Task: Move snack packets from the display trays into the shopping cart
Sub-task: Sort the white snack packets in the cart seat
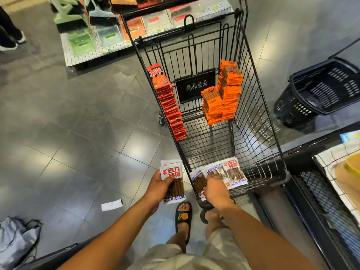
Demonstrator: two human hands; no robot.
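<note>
A black wire shopping cart (259,117) stands in front of me. Inside it, a row of red snack packets (171,106) leans along the left wall and a stack of orange packets (224,98) sits at the right. My left hand (157,189) is shut on a small stack of white snack packets (172,179), held just outside the cart's near left corner. My right hand (216,191) grips a fan of several white packets (231,172) at the cart's near end, over the rim.
A dark plastic basket (319,90) sits at the right. A display tray with a wire edge (331,172) is at lower right. Shelving with goods (101,36) stands beyond the cart. A paper slip (112,205) and a grey bag (15,236) lie on the tiled floor.
</note>
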